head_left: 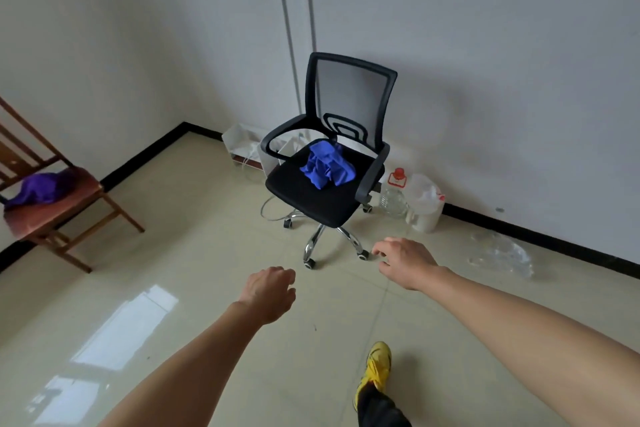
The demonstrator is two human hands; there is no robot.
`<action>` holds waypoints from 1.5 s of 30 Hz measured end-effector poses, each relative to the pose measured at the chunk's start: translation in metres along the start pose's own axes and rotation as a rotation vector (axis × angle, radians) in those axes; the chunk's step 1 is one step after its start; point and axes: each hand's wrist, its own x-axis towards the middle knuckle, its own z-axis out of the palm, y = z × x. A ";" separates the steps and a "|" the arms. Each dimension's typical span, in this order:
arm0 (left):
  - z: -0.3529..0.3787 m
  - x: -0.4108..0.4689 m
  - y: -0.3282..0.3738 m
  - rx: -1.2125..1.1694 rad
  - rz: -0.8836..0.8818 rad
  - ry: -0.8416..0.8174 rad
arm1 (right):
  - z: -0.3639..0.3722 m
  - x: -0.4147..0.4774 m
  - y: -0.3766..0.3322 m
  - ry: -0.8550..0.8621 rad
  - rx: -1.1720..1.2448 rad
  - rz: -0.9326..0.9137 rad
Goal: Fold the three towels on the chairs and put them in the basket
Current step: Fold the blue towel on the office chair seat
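Blue towel (327, 166) crumpled in a heap on the black seat of the office chair (311, 199), centre of frame, by the white wall. Purple towel (41, 187) bunched on the red seat of the wooden chair (52, 217), left edge. Both bare arms reach forward over the tiled floor (173, 253), lower half of frame. Left hand (272, 291): back up, fingers loosely curled under, holding nothing. Right hand (403, 262): near the office chair's wheeled base, fingers relaxed and drooping, holding nothing. Neither hand touches a towel. Yellow shoe (377, 364) bottom centre-right.
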 end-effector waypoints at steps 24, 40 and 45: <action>-0.096 0.452 -0.190 -0.159 -0.056 -0.137 | -0.041 0.490 0.024 -0.171 0.059 0.134; -0.023 0.705 -0.222 -0.388 -0.129 -0.428 | 0.046 0.649 0.061 -0.210 0.273 0.461; 0.045 0.745 -0.203 -0.465 -0.176 -0.454 | 0.096 0.702 0.097 -0.139 0.278 0.540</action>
